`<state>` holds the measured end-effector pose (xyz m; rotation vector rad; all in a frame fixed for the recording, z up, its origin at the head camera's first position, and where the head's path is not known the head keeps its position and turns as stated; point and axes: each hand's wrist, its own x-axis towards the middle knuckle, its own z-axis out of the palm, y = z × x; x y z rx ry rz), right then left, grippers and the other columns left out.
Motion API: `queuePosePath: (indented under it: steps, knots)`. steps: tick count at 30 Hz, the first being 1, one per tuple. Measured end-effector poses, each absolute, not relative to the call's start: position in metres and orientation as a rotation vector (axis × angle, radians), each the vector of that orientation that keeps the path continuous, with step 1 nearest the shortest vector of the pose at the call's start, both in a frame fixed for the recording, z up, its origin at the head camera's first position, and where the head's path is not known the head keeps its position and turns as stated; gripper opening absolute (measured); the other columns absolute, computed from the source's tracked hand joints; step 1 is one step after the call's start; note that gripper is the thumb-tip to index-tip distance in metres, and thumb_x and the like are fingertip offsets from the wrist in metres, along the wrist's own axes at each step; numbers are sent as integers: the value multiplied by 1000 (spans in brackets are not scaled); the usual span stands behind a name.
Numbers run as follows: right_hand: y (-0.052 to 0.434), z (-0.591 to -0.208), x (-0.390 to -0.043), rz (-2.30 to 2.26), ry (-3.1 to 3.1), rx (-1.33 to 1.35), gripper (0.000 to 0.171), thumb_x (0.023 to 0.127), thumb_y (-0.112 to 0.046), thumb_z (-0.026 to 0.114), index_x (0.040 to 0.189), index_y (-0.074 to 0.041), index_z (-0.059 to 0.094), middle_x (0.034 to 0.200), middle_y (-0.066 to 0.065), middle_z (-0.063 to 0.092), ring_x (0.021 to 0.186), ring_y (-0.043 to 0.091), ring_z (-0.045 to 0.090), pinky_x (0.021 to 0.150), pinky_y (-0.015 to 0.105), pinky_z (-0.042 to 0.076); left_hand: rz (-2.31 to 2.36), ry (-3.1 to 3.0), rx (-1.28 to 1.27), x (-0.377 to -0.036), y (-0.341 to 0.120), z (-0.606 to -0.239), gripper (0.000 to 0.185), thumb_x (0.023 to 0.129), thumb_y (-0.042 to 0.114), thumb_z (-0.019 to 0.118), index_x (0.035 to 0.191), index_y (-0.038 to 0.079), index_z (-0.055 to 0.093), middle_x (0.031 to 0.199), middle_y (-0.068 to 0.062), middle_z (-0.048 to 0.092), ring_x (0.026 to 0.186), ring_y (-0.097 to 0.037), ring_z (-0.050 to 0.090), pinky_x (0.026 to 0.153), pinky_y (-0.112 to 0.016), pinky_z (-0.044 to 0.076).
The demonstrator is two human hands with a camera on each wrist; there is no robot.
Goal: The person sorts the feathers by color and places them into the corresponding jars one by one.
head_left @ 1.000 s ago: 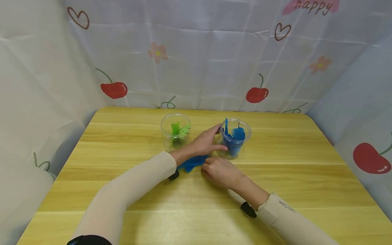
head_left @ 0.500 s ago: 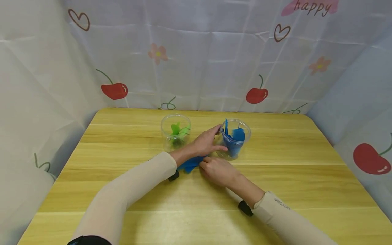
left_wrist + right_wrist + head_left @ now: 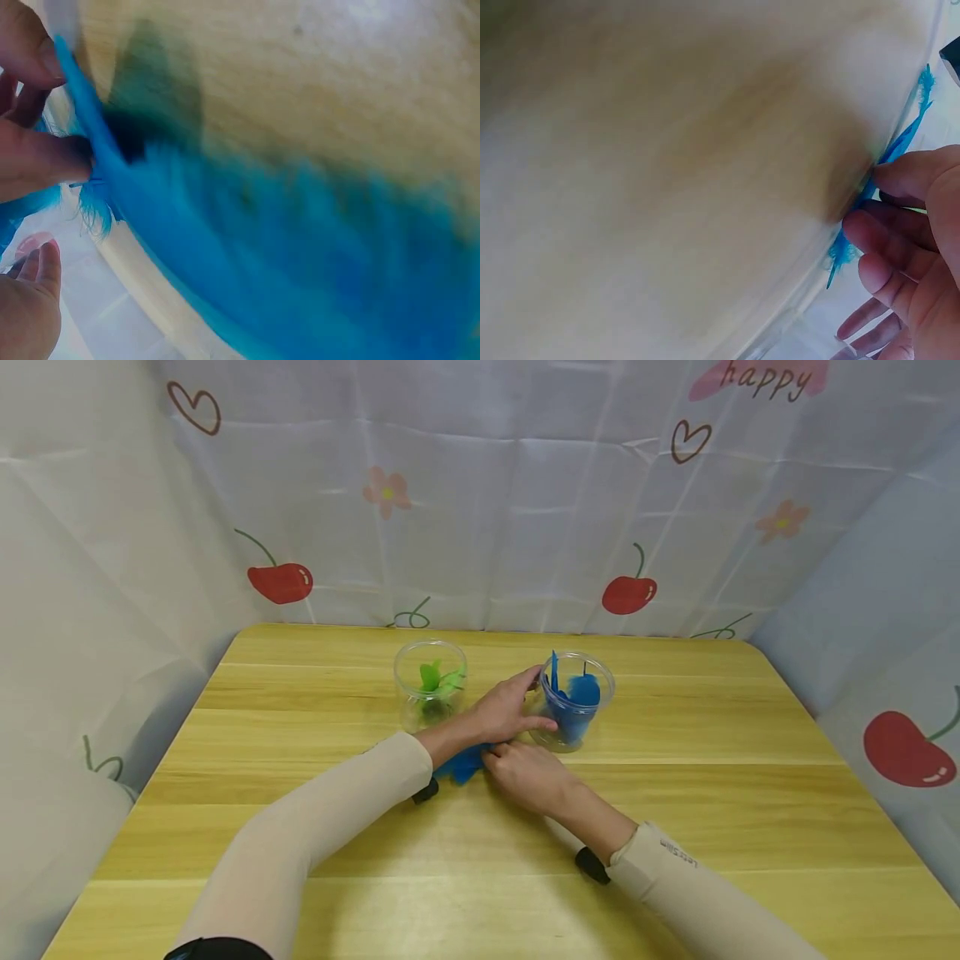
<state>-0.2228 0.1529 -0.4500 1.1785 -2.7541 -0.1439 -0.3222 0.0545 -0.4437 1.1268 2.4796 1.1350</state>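
Note:
In the head view my left hand (image 3: 504, 708) holds the left side of a clear plastic cup (image 3: 557, 742), thumb in front and fingers reaching behind. Blue feathers (image 3: 583, 689) stand inside that cup. Just below, my right hand (image 3: 531, 774) pinches a blue feather (image 3: 465, 763) low over the table, partly hidden under the left forearm. The right wrist view has the thumb and forefinger of the right hand (image 3: 922, 217) on the feather (image 3: 907, 139). Close to the left wrist camera, the blurred feather (image 3: 247, 255) fills much of the view.
A second clear plastic cup (image 3: 408, 714) with green feathers (image 3: 431, 677) stands left of the left hand. Both stand on a wooden table (image 3: 450, 893). A printed curtain (image 3: 480, 527) closes off the back and both sides.
My right hand has slid slightly to the left, further over the blue feather under the left forearm. The left hand and both cups stay put.

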Motion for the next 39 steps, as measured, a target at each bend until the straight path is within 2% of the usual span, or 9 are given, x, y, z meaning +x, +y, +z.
queuePosePath:
  steps: [9,17,23,39]
  knots:
    - [151,-450,-221,-258,-2698,1239,6,90,-2,67,89,-5,71,80,5,62,72,16,59,61,29,52,1141,2480,1125,-321,53,-443,89,87,36,77,156,12,26,152,-8,42,136,-25,45,110,-38,38]
    - [151,-449,-221,-248,-2721,1246,6,91,-3,67,88,-6,72,79,4,61,72,16,59,59,29,51,1162,2468,1135,-322,54,-444,88,86,34,78,155,11,27,151,-11,43,135,-27,45,109,-38,38]
    - [152,-451,-222,-234,-2714,1262,6,91,-3,68,87,-5,71,77,5,61,70,16,60,57,28,51,1152,2472,1110,-321,54,-445,88,87,35,77,155,13,26,152,-7,43,136,-25,45,109,-38,38]
    - [166,-444,-213,-86,-2780,1225,5,88,1,68,88,-3,71,80,5,63,73,17,61,66,29,55,1134,2483,1100,-320,54,-444,89,86,37,76,156,13,26,153,-6,42,136,-24,45,110,-39,37]
